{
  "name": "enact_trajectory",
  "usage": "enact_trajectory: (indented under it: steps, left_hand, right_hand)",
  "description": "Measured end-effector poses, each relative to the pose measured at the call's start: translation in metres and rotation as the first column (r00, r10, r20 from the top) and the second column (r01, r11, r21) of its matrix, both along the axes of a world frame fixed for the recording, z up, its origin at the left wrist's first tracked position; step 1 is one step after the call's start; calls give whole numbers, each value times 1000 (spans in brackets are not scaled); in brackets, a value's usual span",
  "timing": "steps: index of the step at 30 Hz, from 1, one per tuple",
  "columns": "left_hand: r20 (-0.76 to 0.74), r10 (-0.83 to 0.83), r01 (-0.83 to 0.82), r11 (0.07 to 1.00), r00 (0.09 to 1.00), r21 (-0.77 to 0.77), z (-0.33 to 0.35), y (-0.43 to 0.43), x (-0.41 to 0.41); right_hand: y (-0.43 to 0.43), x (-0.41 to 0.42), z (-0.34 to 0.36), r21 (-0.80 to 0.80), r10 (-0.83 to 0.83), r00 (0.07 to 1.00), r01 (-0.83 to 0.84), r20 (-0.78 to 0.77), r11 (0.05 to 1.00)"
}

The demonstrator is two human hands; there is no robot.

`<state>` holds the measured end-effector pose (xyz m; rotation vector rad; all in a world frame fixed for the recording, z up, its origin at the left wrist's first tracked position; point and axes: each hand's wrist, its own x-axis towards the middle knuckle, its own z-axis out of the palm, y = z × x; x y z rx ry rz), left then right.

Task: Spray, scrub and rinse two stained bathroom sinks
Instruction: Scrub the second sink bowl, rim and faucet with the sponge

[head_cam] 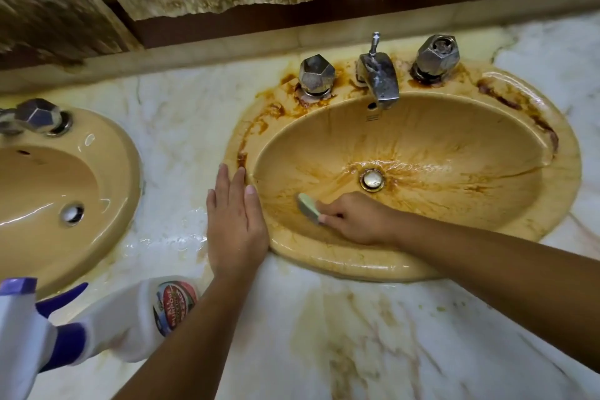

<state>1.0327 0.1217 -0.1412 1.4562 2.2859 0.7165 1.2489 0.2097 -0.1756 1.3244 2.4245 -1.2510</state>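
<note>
A pale green scrubbing pad is gripped in the right hand against the near-left wall of the rust-stained tan oval sink, long axis pointing far-left. The left hand is laid flat, fingers straight, on the rim just left. Heaviest staining lies far-left.

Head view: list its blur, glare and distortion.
Head view: the spray bottle at lower left is soft, close to the lens. Head view: wide-angle bending curves the backsplash ledge and smears the newspaper at upper left. Head view: wet glare on the left sink's rim and the countertop; the sponge in the right hand looks slightly soft.
</note>
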Motion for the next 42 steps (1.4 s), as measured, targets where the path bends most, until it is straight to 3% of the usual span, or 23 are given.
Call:
enact_trajectory:
  steps: [2, 4, 6, 7, 11, 15, 18, 20, 24, 26, 28, 29, 31, 34, 35, 39, 40, 42]
  left_hand:
    - [-2, 0, 0, 1000, 1000, 5, -1, 0, 0]
    - [-7, -2, 2, 1000, 1000, 3, -1, 0, -1]
    - [0, -2, 2, 1000, 1000, 0, -2, 0, -2]
    - [2, 0, 0, 1000, 1000, 0, -3, 0, -3]
    - [4, -1, 1, 1000, 1000, 0, -3, 0, -3]
    - [18, 7, -7, 1000, 1000, -5, 0, -1, -2]
    - [0, -5, 5, 1000, 1000, 4, -1, 1, -3]
    - [-8, -16, 16, 1000, 1000, 5, -1, 2, -4]
    - [-12, -17, 18, 1000, 1000, 10, -2, 3, -5]
    - [-22, -22, 22, 1000, 1000, 6, -2, 3, -5]
    - [-16, -16, 16, 1000, 1000, 5, -1, 2, -4]
    - [-12, -15, 15, 1000, 1000, 5, -1, 2, -4]
    - [-19, -16, 16, 1000, 1000, 7, -2, 3, -4]
    - [-26, -16, 16, 1000, 1000, 8, -3, 3, -4]
    - [-24, -10, 10, 1000, 1000, 10, -3, 3, -5]
    - [-27, -12, 13, 1000, 1000, 18, -3, 4, -5]
    - [-29, -13, 14, 1000, 999, 17, -3, 4, -5]
    - [-29, -14, 14, 1000, 999, 12, -3, 4, -6]
  right_hand:
    - [-15, -6, 0, -62, 106, 983, -116, -147, 991]
    - [1, 13, -7, -41, 142, 990, -141, 6, 989]
    - [21, 41, -20, -47, 49, 977, -40, 208, 998]
    - [25, 49, -23, -59, 18, 974, -5, 227, 998]
    - [17, 43, -15, -129, 93, 988, -78, 120, 989]
    - [13, 26, -12, -90, -47, 999, 46, -2, 995]
    - [10, 22, -15, -32, -51, 999, 51, -4, 998]
    - [10, 22, -19, 32, -54, 998, 52, 45, 998]
    - [20, 23, -26, 208, -137, 938, 72, 318, 976]
    - [10, 6, -21, 127, -91, 978, 67, 189, 990]
    - [-11, -13, -6, -109, -59, 994, 48, -95, 993]
    - [-15, -11, -4, -168, -51, 986, 23, -160, 986]
    - [0, 7, -13, -128, -31, 996, 20, -82, 992]
    - [21, 25, -26, -20, -207, 949, 218, 237, 976]
    - [17, 13, -23, -22, -186, 956, 196, 228, 980]
    - [-17, -42, 20, -86, -75, 981, 60, -181, 994]
    - [-16, -40, 23, -57, -34, 979, 23, -199, 998]
    - [-5, -21, 13, 36, 81, 996, -79, -45, 996]
